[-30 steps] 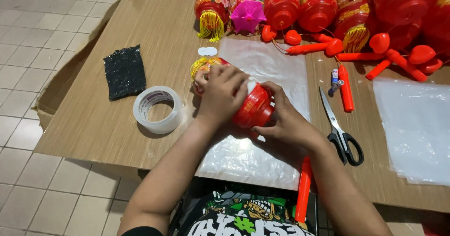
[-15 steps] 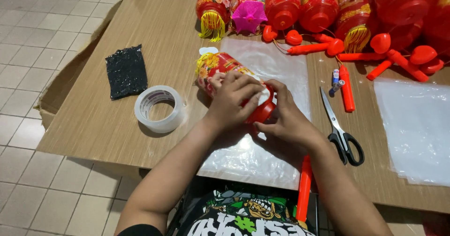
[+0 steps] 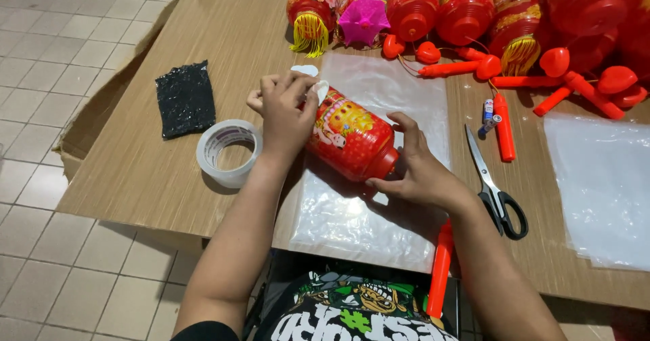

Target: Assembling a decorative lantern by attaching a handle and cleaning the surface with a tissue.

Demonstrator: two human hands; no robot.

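Keep your right hand [image 3: 423, 172] cupped, fingers spread, on the red lantern [image 3: 351, 138] while your left hand [image 3: 284, 107] pinches its white end cap [image 3: 321, 92] squarely.

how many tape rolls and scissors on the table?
2: one clear tape roll beside the left hand, one pair of black-handled scissors right of the right hand. More may lie outside the frame.
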